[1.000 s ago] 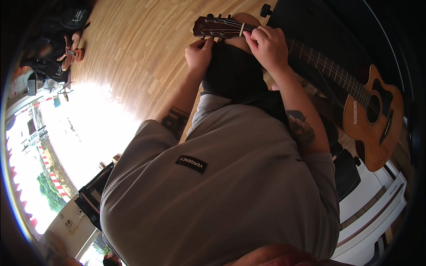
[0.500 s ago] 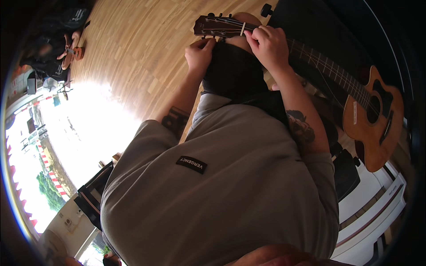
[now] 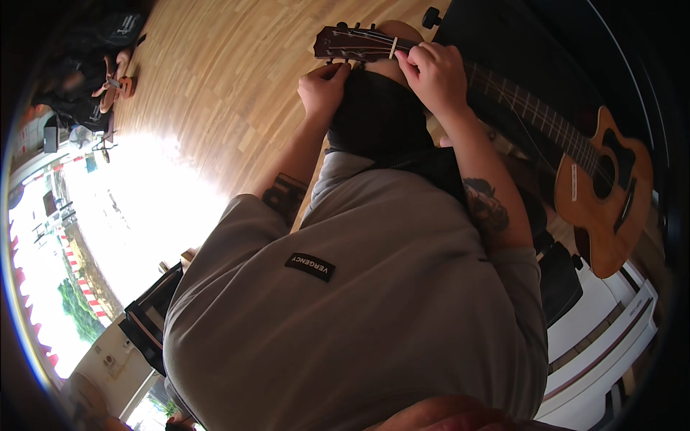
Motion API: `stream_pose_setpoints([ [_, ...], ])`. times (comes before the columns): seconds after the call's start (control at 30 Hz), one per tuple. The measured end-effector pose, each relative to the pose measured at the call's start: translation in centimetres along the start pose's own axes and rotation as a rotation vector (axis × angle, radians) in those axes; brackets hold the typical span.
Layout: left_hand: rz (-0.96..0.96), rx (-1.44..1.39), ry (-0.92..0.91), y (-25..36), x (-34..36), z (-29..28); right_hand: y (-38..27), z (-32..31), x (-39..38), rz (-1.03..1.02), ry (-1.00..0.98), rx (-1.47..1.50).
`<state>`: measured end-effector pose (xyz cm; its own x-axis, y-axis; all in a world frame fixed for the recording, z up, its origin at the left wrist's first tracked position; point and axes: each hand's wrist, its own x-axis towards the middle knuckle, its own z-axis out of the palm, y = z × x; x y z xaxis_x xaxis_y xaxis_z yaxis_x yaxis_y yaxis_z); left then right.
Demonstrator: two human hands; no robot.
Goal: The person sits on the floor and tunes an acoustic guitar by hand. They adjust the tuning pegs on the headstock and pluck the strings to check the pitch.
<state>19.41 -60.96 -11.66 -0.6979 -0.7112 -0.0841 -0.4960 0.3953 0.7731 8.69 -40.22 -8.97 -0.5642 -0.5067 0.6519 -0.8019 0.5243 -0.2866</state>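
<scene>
Headstock edge juts over floor; left hand grip clamps tuning peg, right hand grip unclear.

Pale capital lettering is being displayed, upside down in view, on the dark patch of the grey shirt. Fine print is being borne by a white strip on the guitar, too small to be read. White print, likewise illegible, is being worn on a black garment, far left.

Both arms extend forward, left hand pinching, right hand curled.
</scene>
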Motion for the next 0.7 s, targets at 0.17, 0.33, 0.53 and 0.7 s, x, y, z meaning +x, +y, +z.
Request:
stream_pose_setpoints([
  [0.17,0.179,0.085,0.003,0.9,-0.4,-0.2,0.0,-0.1,0.0,-0.013,0.025,0.01],
  [0.33,-0.014,0.074,0.0,-0.7,0.4,0.7,-0.2,-0.1,0.2,-0.016,0.035,0.035],
  [0.53,0.125,0.048,-0.011,0.4,-0.3,-0.3,0.0,-0.1,0.0,-0.016,0.031,0.024],
  [0.7,-0.004,0.063,0.007,-0.2,0.3,0.5,0.0,-0.1,0.2,-0.027,0.034,0.031],
])
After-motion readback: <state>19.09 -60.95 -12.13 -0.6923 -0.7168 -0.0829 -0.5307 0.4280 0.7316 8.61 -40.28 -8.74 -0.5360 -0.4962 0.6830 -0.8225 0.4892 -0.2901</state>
